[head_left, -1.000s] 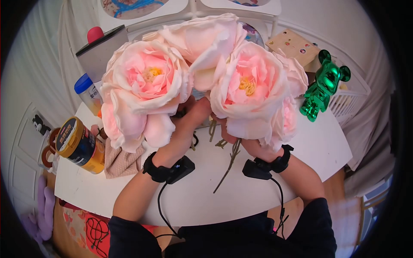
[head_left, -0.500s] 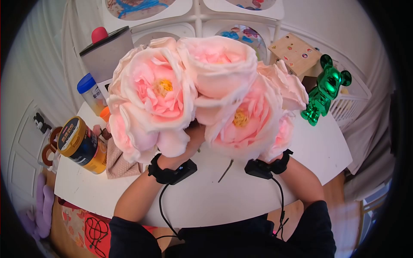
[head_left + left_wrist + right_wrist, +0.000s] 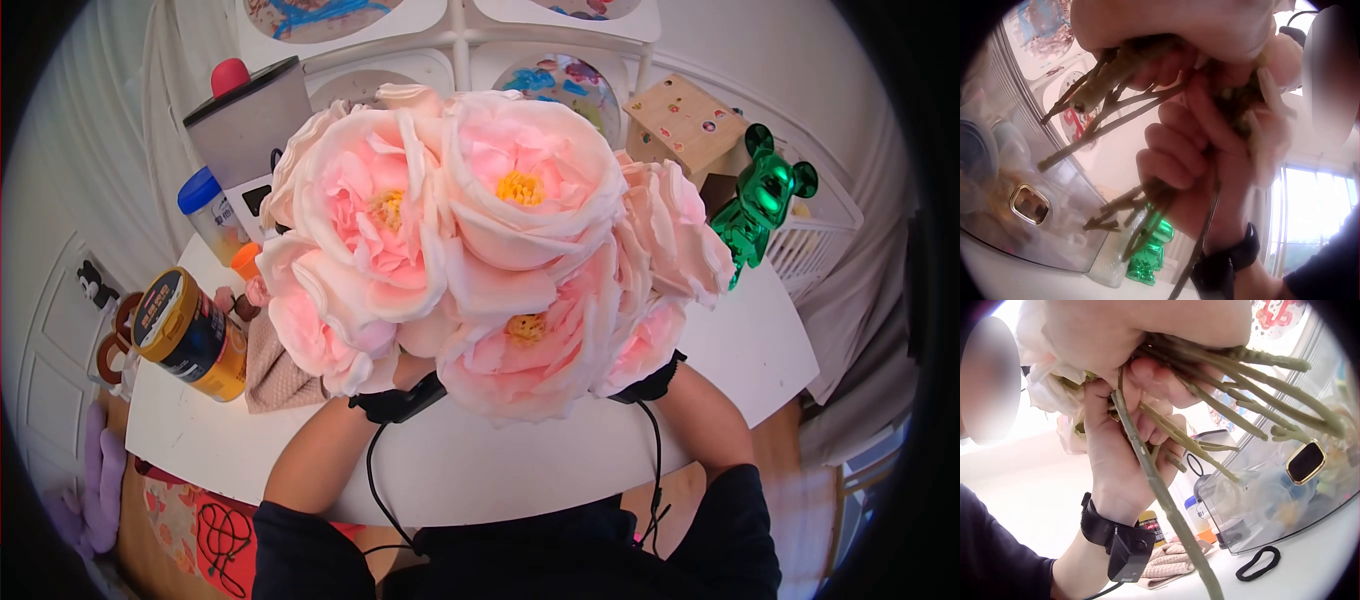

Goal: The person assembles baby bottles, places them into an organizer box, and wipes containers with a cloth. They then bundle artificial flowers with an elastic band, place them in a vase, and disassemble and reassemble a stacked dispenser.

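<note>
Roses point(image 3: 520, 190) make one bunch above the tabletop point(image 3: 480, 470). Beneath this bunch, the fingers of left hand point(image 3: 1110, 444) and right hand point(image 3: 1179, 156) are curled round stems point(image 3: 1172, 512), near the blooms, probably because such large heads would tip otherwise. Left of the bunch stands a yellow tub point(image 3: 190, 340); right, farther, a green bear point(image 3: 765, 190), both seemingly kept aside for room.

Left grip point(image 3: 1110, 447), right grip point(image 3: 1179, 147) seemingly curled.
</note>
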{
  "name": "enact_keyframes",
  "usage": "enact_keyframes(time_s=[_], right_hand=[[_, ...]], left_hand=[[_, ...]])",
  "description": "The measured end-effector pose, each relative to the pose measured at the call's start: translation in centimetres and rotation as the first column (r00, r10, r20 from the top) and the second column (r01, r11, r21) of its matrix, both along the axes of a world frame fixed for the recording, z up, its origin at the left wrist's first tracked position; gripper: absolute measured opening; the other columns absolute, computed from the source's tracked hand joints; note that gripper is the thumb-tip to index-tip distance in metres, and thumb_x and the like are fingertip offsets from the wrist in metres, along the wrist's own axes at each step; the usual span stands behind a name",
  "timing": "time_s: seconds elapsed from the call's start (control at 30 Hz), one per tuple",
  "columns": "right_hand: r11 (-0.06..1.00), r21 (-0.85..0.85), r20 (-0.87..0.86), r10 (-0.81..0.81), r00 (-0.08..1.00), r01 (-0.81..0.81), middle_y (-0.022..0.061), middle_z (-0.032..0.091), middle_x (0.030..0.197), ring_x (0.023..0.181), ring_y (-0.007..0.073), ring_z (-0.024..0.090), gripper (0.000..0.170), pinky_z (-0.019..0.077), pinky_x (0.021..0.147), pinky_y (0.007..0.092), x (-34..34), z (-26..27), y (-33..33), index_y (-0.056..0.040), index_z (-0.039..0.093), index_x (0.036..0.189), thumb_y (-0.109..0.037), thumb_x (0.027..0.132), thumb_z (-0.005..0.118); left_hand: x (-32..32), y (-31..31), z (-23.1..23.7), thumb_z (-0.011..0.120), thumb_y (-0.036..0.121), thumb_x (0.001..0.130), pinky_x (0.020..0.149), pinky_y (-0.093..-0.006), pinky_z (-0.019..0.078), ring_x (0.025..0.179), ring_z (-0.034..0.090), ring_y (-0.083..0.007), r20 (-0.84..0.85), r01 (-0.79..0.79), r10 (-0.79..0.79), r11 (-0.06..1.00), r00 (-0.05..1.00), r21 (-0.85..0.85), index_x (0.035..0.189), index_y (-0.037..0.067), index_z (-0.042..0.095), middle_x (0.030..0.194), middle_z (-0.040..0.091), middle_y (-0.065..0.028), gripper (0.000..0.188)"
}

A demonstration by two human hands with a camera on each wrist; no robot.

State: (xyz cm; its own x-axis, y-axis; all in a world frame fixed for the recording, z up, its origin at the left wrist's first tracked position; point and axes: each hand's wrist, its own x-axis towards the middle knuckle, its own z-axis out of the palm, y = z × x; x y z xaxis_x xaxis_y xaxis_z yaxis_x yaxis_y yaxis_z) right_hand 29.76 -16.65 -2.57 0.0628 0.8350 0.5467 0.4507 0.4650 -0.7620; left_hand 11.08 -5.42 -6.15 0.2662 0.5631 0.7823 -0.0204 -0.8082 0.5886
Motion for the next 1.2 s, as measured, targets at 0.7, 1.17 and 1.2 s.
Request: enact_keyframes(time_s=[0.7,1.17,1.2], right_hand=[[0.999,0.011,-0.198,0.037,0.980,-0.036,0.0003,0.060,0.080,0.072,0.0158,0.056,0.013,0.0490,0.069,0.0330,1.8,0.7,-0.1,-0.0082,0.062,0.099,-0.015,0.106,0.054],[0.839,0.164,-0.832,0.400,0.383,-0.519,0.0030,0.053,0.081,0.073,0.0167,0.051,0.017,0.0459,0.069,0.0354,1.2,1.2,0.1,-0.0105,0.057,0.097,-0.023,0.108,0.056],[0.982,0.160,-0.190,0.128,0.973,-0.098,0.0038,0.058,0.085,0.077,0.0190,0.056,0.010,0.0488,0.072,0.0378,2.2,-0.3,-0.1,-0.0100,0.061,0.099,-0.018,0.103,0.062]], left_hand=[[0.8,2.0,3.1,0.063,0.016,0.106,0.077,-0.0311,0.0482,0.084,0.056,-0.0168,0.044,0.009,-0.003,0.993,0.999,-0.122,0.097,0.007,0.059,0.090,0.060,-0.0005,0.014],[0.9,1.4,3.7,0.058,0.018,0.108,0.073,-0.0303,0.0457,0.079,0.054,-0.0156,0.057,0.039,-0.028,0.980,0.998,-0.197,0.089,0.008,0.055,0.085,0.057,-0.0003,0.021],[0.2,1.1,3.5,0.058,0.018,0.108,0.072,-0.0302,0.0455,0.078,0.053,-0.0155,0.060,0.039,-0.028,0.979,0.998,-0.201,0.089,0.008,0.055,0.084,0.056,-0.0003,0.022]])
